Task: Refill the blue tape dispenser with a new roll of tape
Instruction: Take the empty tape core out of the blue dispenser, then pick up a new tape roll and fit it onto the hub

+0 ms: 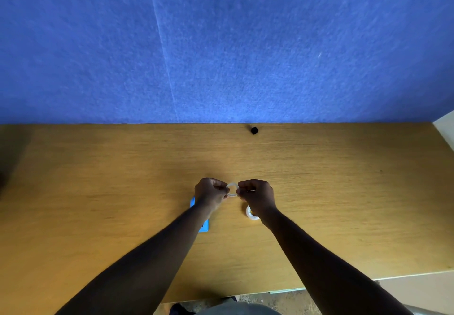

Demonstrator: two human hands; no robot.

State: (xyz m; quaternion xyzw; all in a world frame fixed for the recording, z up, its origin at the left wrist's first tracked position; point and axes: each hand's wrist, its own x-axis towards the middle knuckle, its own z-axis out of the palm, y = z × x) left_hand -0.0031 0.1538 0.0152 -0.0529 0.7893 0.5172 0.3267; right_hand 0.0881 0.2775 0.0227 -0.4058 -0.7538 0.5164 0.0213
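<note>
A thin whitish ring (232, 189) of tape is held between both hands above the middle of the wooden desk (344, 192). My left hand (210, 193) pinches its left side and my right hand (258, 195) pinches its right side. The blue tape dispenser (203, 227) lies on the desk under my left wrist, mostly hidden by the forearm. A second clear tape roll (251, 212) rests flat on the desk just below my right hand, partly covered by the wrist.
A small black cube (254, 130) sits near the desk's far edge, against the blue felt partition (221, 44). The desk's right edge meets a pale surface (444, 128). The front edge runs along the bottom right, with floor beyond.
</note>
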